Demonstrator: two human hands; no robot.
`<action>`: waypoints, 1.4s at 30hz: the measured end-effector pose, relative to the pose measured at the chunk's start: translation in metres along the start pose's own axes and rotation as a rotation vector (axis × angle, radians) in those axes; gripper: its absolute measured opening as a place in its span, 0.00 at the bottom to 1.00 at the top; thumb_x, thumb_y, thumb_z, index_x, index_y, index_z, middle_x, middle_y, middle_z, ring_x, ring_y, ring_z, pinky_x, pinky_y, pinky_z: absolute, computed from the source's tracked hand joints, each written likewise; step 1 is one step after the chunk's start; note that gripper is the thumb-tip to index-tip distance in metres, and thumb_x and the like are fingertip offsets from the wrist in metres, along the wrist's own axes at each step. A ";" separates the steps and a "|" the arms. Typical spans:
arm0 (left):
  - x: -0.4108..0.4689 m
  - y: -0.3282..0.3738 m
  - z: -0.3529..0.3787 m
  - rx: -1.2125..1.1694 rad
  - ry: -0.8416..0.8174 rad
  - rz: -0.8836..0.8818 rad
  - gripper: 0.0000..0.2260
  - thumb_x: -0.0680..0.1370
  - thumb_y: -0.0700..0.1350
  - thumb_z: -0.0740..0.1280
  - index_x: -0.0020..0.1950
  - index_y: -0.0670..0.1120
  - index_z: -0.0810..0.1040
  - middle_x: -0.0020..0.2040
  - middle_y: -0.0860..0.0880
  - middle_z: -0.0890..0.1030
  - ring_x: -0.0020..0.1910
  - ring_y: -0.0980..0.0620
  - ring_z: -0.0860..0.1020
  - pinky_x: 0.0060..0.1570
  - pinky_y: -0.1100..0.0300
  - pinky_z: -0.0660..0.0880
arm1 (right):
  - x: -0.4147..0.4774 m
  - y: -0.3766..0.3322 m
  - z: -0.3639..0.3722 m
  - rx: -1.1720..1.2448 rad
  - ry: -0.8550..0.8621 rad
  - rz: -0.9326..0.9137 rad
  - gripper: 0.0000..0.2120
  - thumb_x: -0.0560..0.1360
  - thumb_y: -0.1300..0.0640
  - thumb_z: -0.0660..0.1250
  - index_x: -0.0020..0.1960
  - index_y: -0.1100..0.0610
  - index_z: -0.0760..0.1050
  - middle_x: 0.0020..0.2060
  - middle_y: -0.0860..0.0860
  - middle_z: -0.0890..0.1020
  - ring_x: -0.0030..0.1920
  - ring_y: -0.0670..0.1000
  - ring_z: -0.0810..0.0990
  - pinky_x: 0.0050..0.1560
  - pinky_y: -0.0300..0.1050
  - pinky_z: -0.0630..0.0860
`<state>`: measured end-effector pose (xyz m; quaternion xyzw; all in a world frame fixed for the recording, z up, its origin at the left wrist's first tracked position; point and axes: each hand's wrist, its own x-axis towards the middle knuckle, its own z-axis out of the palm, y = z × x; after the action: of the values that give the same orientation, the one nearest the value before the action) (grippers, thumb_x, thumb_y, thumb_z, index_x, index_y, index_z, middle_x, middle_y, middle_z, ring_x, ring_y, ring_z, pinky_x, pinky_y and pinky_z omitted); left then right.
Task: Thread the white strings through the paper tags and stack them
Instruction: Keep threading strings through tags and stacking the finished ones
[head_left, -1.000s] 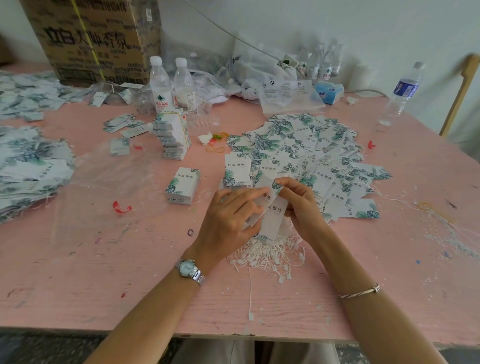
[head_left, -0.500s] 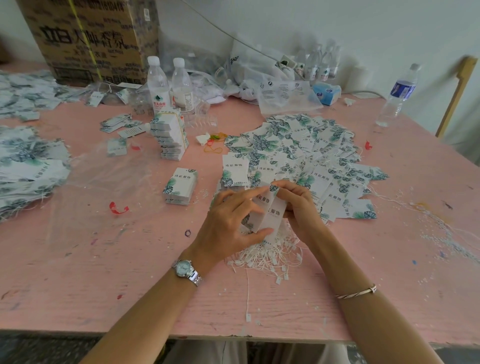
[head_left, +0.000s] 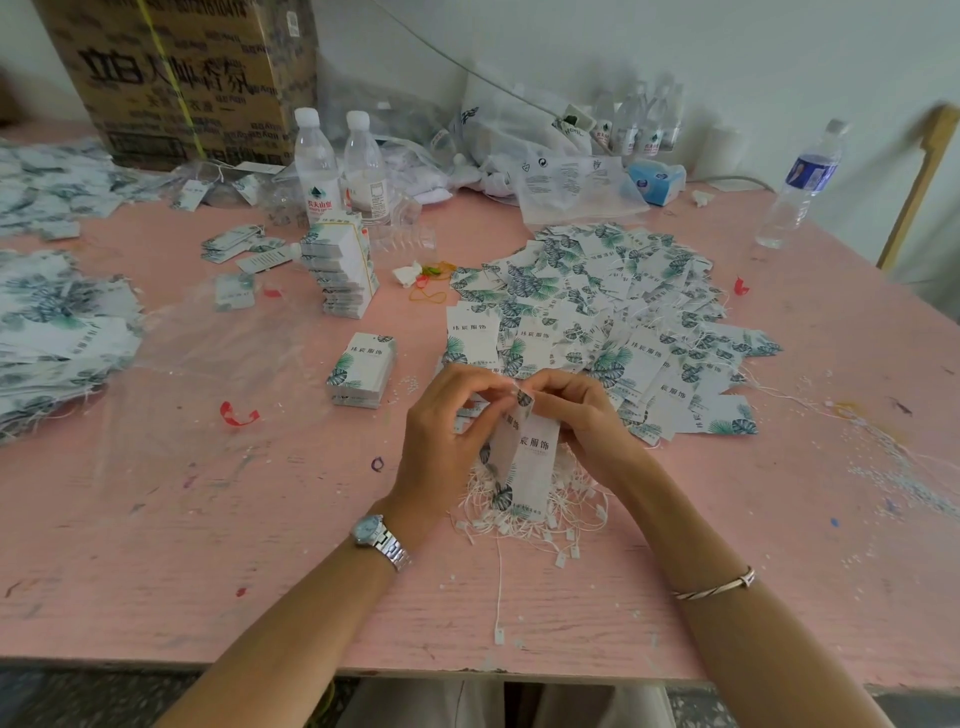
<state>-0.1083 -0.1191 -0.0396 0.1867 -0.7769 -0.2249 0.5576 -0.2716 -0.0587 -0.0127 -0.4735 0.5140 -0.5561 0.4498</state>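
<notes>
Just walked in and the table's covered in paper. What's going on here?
A person is stringing paper tags. The left hand and right hand pinch the top of one leaf-printed tag, held upright above a pile of white strings on the table. Loose tags lie spread behind; a small stack sits to the left.

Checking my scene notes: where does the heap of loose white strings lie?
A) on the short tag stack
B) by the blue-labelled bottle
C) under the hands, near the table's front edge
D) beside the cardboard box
C: the strings fan out on the table right under the tag that the left hand and right hand pinch.
</notes>
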 end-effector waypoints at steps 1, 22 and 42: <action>0.000 -0.001 0.000 -0.005 -0.007 0.001 0.06 0.77 0.39 0.72 0.53 0.39 0.82 0.49 0.48 0.81 0.50 0.56 0.80 0.53 0.65 0.75 | 0.000 0.000 -0.001 0.000 -0.004 -0.008 0.05 0.72 0.57 0.69 0.40 0.50 0.83 0.40 0.62 0.77 0.39 0.61 0.71 0.34 0.45 0.63; -0.001 0.000 -0.006 -0.207 0.185 -0.159 0.03 0.78 0.38 0.67 0.46 0.43 0.74 0.47 0.54 0.83 0.47 0.48 0.82 0.48 0.47 0.78 | 0.015 0.006 -0.023 0.347 0.187 -0.082 0.06 0.70 0.64 0.64 0.37 0.57 0.78 0.28 0.48 0.71 0.26 0.45 0.64 0.27 0.37 0.59; 0.002 -0.006 -0.002 -0.226 0.146 -0.269 0.12 0.80 0.40 0.70 0.56 0.57 0.81 0.51 0.58 0.84 0.49 0.56 0.81 0.47 0.60 0.76 | 0.013 0.014 -0.023 0.127 0.163 -0.115 0.12 0.76 0.69 0.66 0.58 0.61 0.81 0.37 0.52 0.84 0.40 0.48 0.81 0.46 0.38 0.78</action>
<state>-0.1062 -0.1254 -0.0411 0.2409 -0.6721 -0.3690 0.5950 -0.2966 -0.0690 -0.0265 -0.4258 0.4847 -0.6491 0.4029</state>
